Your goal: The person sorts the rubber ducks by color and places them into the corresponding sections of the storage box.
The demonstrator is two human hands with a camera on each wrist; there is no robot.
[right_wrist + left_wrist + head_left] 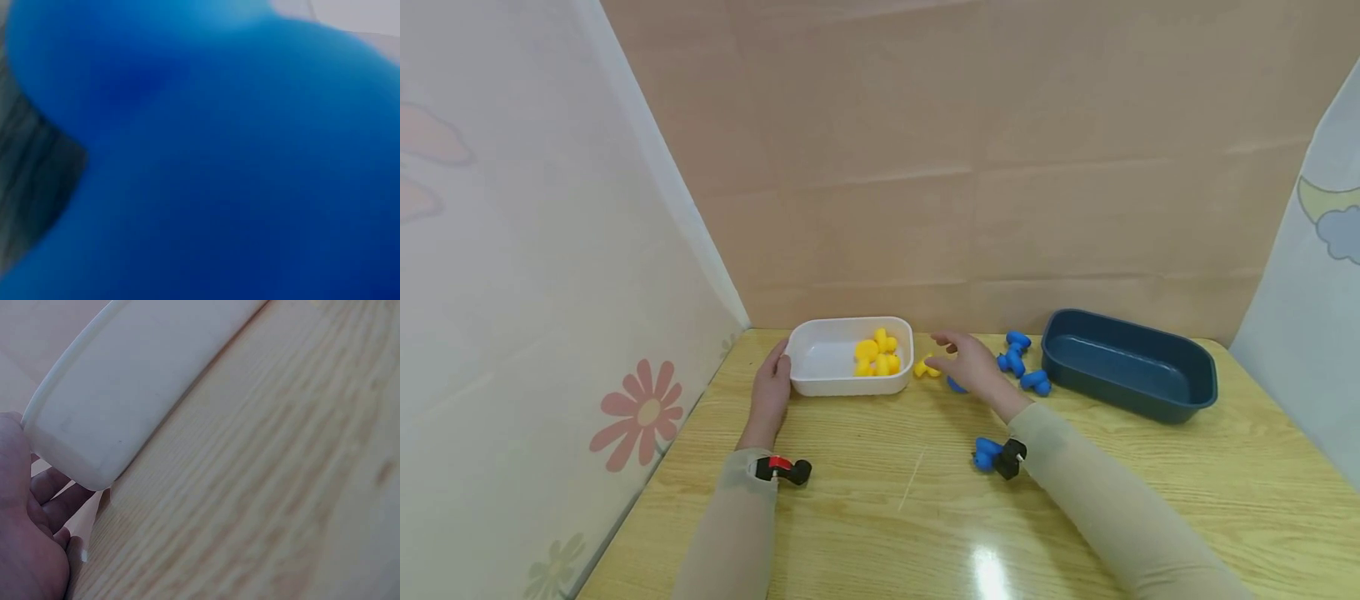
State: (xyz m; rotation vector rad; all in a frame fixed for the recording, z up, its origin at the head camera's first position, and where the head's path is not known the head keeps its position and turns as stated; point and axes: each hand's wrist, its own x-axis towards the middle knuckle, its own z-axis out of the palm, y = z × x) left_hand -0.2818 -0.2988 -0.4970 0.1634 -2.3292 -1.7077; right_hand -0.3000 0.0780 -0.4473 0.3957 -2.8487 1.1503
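My left hand [771, 392] grips the left end of a white tub [831, 387]. In the left wrist view its fingers [65, 503] lie against the tub's end wall. Several small yellow toys [867, 350], rounded and duck-like, sit in the right half of the tub. Just right of the tub, a yellow toy [927, 367] lies on the table, close to the fingertips of my right hand [973, 367]. That hand hovers with thumb and fingers apart, holding nothing. A blue toy [956, 385] shows partly beneath it. Another blue toy [987, 454], near the right wrist camera, fills the blurred right wrist view.
More blue toys [1013, 354] lie right of my right hand, one blue toy [1036, 382] near a dark blue tub [1123, 396] at the back right. A brown paper wall [880, 208] stands behind the wooden table [865, 517], with pale walls at both sides.
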